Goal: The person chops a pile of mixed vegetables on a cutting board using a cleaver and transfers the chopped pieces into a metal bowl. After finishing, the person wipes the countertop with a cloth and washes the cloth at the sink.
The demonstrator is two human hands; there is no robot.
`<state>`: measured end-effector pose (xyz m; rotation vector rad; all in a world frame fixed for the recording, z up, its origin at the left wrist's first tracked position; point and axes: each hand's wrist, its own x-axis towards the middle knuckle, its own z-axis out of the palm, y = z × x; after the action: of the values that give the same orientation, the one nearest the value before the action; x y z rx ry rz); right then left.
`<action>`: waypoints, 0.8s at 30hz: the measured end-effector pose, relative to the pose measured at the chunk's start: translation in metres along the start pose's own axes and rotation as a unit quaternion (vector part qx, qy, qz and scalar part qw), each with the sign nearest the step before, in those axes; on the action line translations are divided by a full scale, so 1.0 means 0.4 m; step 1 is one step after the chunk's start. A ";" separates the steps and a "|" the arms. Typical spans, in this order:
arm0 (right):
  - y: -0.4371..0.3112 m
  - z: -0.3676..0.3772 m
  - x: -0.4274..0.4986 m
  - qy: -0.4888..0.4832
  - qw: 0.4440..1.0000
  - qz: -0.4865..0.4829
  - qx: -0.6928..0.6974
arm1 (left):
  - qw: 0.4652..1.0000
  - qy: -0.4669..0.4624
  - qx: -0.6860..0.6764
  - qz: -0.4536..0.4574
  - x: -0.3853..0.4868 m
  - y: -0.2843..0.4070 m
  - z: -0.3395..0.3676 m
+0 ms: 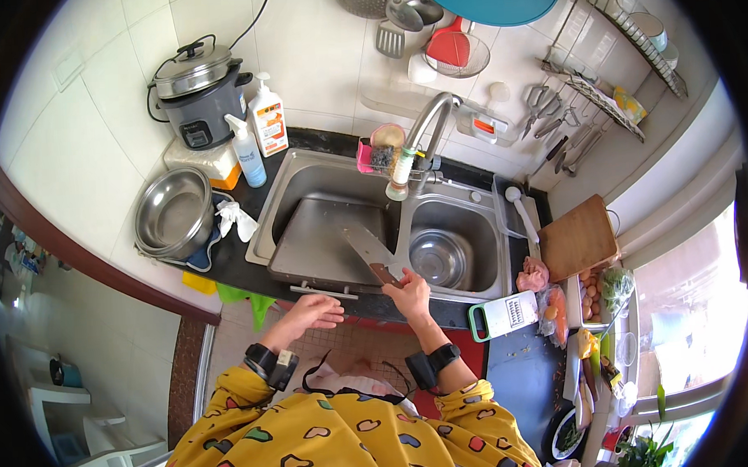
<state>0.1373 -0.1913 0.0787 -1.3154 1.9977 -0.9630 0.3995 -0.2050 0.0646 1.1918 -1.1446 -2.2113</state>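
A knife with a broad steel blade (363,242) and a brown handle is in my right hand (411,294), which grips the handle. The blade points forward and a little left, over a stainless steel board (315,238). That flat metal piece lies tilted across the large left sink basin (332,173); a bar handle (323,292) runs along its near edge. My left hand (309,316) hovers just below the bar handle with fingers extended and nothing in it. Whether it touches the counter edge is unclear.
The curved faucet (431,123) rises behind both basins. A metal bowl (438,258) sits in the smaller right basin. To the right are a green-framed grater (503,315) and a wooden cutting board (578,239). Nested metal bowls (174,212) and a spray bottle (247,154) stand left.
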 end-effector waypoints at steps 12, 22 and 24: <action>-0.053 0.174 0.177 -0.029 0.976 0.037 -0.212 | 0.962 0.043 -0.221 0.155 0.132 0.157 0.010; 0.003 0.216 0.126 -0.081 0.984 -0.126 -0.096 | 0.947 -0.031 -0.310 0.075 0.288 0.195 -0.026; 0.023 0.172 0.108 -0.015 0.996 -0.082 -0.025 | 0.951 -0.073 -0.294 0.058 0.326 0.198 0.000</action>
<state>0.1692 -0.2471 0.0279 -1.5321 1.9258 -0.9658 0.3217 -0.3363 0.0613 0.7011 -0.5111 -2.3326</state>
